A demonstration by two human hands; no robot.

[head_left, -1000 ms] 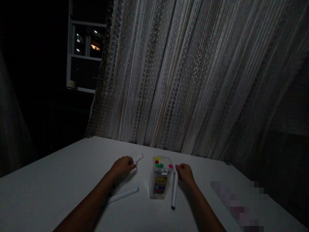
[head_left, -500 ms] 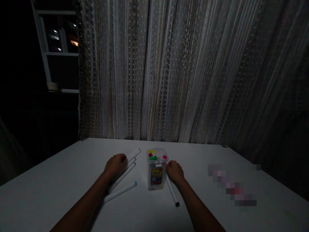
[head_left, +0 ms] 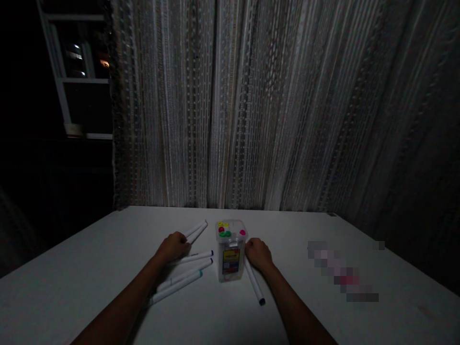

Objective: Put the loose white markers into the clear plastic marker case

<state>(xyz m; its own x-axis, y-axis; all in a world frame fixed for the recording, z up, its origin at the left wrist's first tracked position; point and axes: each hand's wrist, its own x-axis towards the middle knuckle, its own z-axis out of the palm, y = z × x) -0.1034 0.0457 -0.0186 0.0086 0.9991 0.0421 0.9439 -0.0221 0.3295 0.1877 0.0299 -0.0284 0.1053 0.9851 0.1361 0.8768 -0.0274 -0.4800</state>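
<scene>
A clear plastic marker box [head_left: 230,254] stands upright on the white table [head_left: 108,249], with coloured caps showing at its top. My left hand [head_left: 175,246] is left of the box, closed on white markers [head_left: 197,229] that point toward the curtain. Three more white markers [head_left: 185,273] lie side by side under and beside my left wrist. To the right of the box, my right hand [head_left: 258,253] grips a white marker [head_left: 255,286] whose dark tip points back toward me.
A patterned curtain [head_left: 251,105] hangs just behind the table's far edge. A dark window with a white frame [head_left: 61,86] is at the left. A blurred patch [head_left: 339,273] covers something on the table at the right. The room is dim.
Two markers that were under my left hand now lie by the teal-tipped one. My left hand has shifted slightly with the other markers. My right hand keeps its marker by the box.
</scene>
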